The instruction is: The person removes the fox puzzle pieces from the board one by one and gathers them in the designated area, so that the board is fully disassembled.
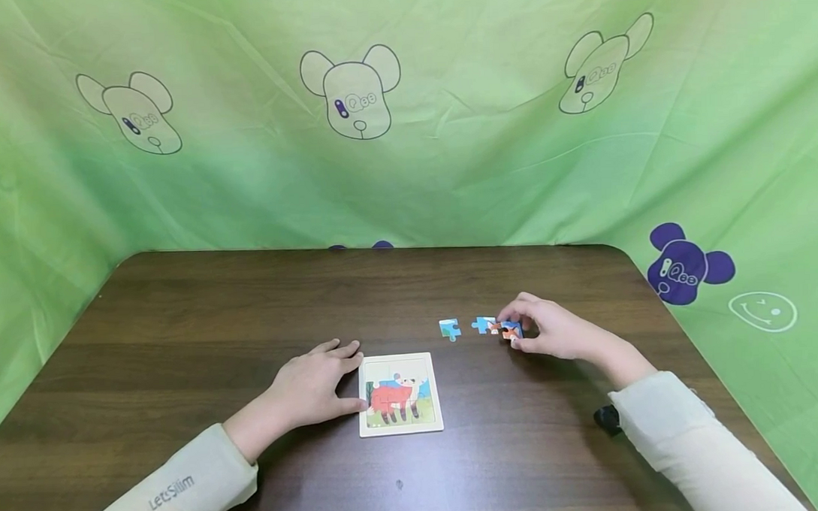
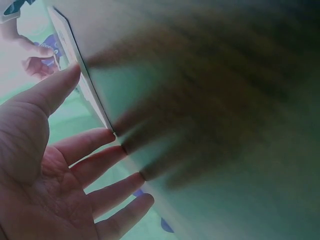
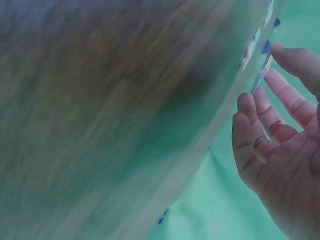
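Note:
A square framed jigsaw puzzle (image 1: 402,432) with a red, bushy-tailed animal lies on the table. Along its left side rests my left hand (image 1: 314,387), fingers spread, with the thumb touching the frame's edge; the left wrist view also has this hand (image 2: 55,170) against the frame. To the upper right, my right hand (image 1: 554,329) pinches a blue and orange puzzle piece (image 1: 511,328) between thumb and fingers. That piece (image 3: 262,75) looks lifted off the table in the right wrist view. Just left of it lies another blue and orange piece (image 1: 482,325), partly overlapped from view.
A blue and green puzzle piece (image 1: 449,328) lies farther left on the brown wooden table (image 1: 215,315). A small black object (image 1: 607,420) shows beside the right sleeve. Green printed cloth (image 1: 447,171) hangs behind and around the table.

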